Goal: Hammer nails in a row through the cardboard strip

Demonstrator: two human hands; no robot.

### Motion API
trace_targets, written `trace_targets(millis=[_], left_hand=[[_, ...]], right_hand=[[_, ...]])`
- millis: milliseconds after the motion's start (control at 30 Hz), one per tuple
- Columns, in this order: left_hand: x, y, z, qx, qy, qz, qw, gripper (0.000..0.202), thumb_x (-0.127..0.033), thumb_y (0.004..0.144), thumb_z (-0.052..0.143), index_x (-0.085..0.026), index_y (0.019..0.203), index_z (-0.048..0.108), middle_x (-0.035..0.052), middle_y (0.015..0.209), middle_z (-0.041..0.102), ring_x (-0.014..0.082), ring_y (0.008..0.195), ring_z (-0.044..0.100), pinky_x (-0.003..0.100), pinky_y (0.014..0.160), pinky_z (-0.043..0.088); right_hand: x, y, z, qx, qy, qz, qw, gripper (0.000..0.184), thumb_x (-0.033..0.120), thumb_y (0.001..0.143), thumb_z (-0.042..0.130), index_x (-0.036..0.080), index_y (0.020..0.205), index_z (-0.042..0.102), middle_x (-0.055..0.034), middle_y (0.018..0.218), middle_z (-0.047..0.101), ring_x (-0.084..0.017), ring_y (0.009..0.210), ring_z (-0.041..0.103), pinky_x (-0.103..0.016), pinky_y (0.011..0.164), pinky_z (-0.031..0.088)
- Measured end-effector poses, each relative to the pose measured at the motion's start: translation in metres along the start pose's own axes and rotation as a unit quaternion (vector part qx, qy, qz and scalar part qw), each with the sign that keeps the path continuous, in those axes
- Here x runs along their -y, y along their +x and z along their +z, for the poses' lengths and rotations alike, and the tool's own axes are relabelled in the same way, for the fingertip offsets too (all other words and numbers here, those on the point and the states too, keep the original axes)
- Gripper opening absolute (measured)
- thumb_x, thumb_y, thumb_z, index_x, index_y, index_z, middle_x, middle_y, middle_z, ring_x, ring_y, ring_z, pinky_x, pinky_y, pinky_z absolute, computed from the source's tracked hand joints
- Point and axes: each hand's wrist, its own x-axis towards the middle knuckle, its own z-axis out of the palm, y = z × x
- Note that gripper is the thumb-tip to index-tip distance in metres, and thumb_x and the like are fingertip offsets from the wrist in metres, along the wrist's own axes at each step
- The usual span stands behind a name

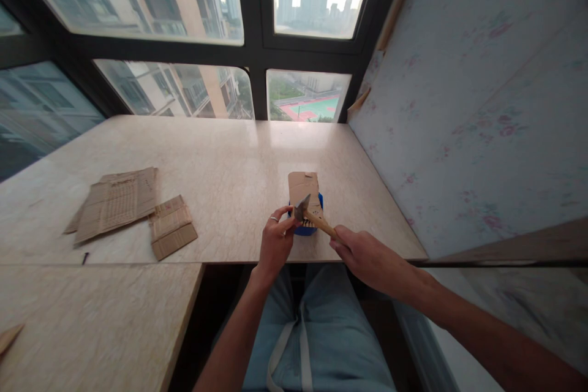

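My right hand (362, 252) is wrapped round the wooden handle of a hammer (323, 224). The hammer's metal head lies over a cardboard piece (303, 184) that rests on a blue object (305, 231), which is mostly covered. Several small dark spots and pale slits show in the cardboard by the head. Close beside the hammer head is my left hand (277, 240), a ring on one finger. Its fingers are curled in at the cardboard's near left side, and what they pinch is hidden behind the head.
Flattened cardboard sheets (117, 199) and a smaller folded cardboard piece (173, 226) lie on the stone ledge (220, 196) to the left. A dark screw or nail (85, 258) is near them. Windows stand behind, a papered wall (482, 104) on the right.
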Motion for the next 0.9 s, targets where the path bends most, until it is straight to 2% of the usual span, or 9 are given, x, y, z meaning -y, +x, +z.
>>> trace_targets(millis=[133, 300, 567, 900], left_hand=[[0.002, -0.001, 0.001, -0.007, -0.010, -0.004, 1.000, 0.018, -0.016, 0.087, 0.058, -0.023, 0.093, 0.074, 0.0086, 0.117, 0.063, 0.0210, 0.104, 0.062, 0.035, 0.087, 0.053], [0.001, 0.000, 0.001, 0.001, -0.002, -0.003, 1.000, 0.021, -0.013, 0.087, 0.058, -0.022, 0.094, 0.074, 0.0091, 0.116, 0.064, 0.0214, 0.106, 0.062, 0.036, 0.088, 0.052], [0.006, -0.003, 0.003, -0.013, -0.019, -0.008, 1.000, 0.017, -0.019, 0.087, 0.059, -0.023, 0.095, 0.074, 0.0096, 0.119, 0.064, 0.0222, 0.108, 0.062, 0.038, 0.090, 0.053], [0.007, -0.003, 0.003, -0.014, -0.078, -0.038, 0.996, 0.018, -0.023, 0.086, 0.062, -0.024, 0.100, 0.075, 0.0088, 0.119, 0.065, 0.0214, 0.107, 0.063, 0.039, 0.094, 0.052]], right_hand=[[-0.001, -0.001, -0.001, -0.018, 0.008, 0.006, 1.000, 0.018, 0.026, 0.097, 0.038, 0.018, 0.089, 0.053, -0.0024, 0.065, 0.058, -0.015, 0.054, 0.051, -0.027, 0.053, 0.025], [-0.009, 0.002, 0.006, 0.002, -0.002, 0.010, 1.000, 0.016, 0.026, 0.096, 0.040, 0.018, 0.088, 0.051, -0.0022, 0.064, 0.057, -0.015, 0.054, 0.050, -0.027, 0.052, 0.024], [0.001, -0.002, -0.007, -0.018, 0.021, 0.006, 1.000, 0.016, 0.026, 0.096, 0.039, 0.020, 0.083, 0.047, -0.0016, 0.066, 0.056, -0.016, 0.057, 0.050, -0.028, 0.056, 0.027], [-0.008, 0.000, -0.002, -0.033, 0.064, 0.018, 0.997, 0.019, 0.031, 0.095, 0.040, 0.022, 0.078, 0.045, 0.0018, 0.062, 0.050, -0.015, 0.057, 0.047, -0.027, 0.057, 0.028]])
